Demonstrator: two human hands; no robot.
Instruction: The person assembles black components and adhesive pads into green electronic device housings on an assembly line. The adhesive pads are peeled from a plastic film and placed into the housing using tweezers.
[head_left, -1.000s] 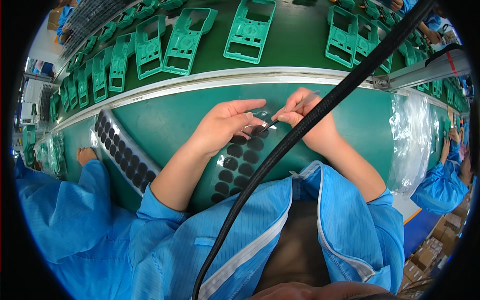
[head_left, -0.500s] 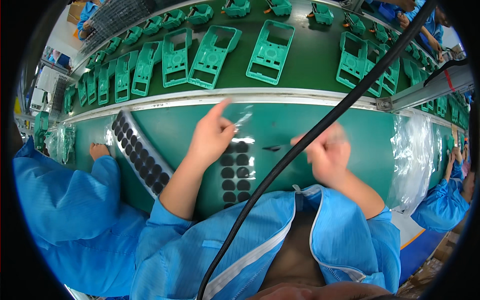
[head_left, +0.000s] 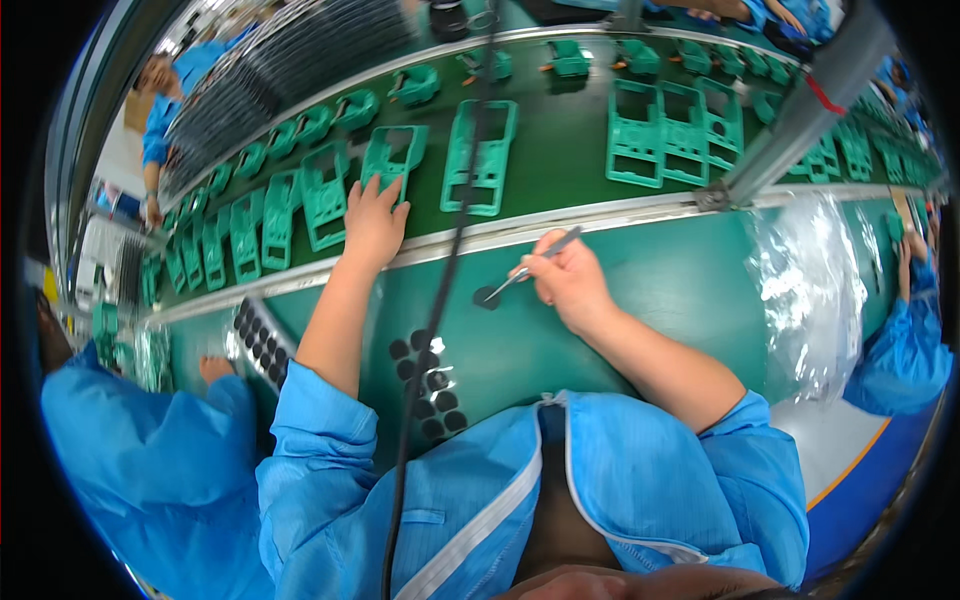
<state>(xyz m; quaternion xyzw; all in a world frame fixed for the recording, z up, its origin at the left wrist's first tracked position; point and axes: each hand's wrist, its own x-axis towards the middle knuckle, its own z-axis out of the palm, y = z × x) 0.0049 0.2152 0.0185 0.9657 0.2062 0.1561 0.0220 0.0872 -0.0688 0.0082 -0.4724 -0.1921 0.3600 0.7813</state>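
Note:
My left hand [head_left: 375, 228] reaches over the metal rail with its fingers spread at the near end of a green plastic housing [head_left: 392, 152] and touches it. My right hand [head_left: 572, 282] pinches a pair of metal tweezers [head_left: 566, 240]. At the tweezers' tips is a round black disc [head_left: 484, 299], above the green work surface; whether it touches the surface I cannot tell. A clear strip of similar black discs [head_left: 427, 402] lies in front of me, partly behind a black cable.
A black cable [head_left: 440, 290] hangs across the view. Green housings [head_left: 480, 165] and smaller green parts [head_left: 415, 86] stand in rows beyond the metal rail [head_left: 560, 225]. Clear plastic bags [head_left: 812, 300] lie at right. Co-workers' blue sleeves [head_left: 150, 450] show on both sides, near another disc strip [head_left: 262, 345].
My left hand has moved from above the disc strip up to a housing across the rail. My right hand has shifted left with the tweezers. The whole view has turned.

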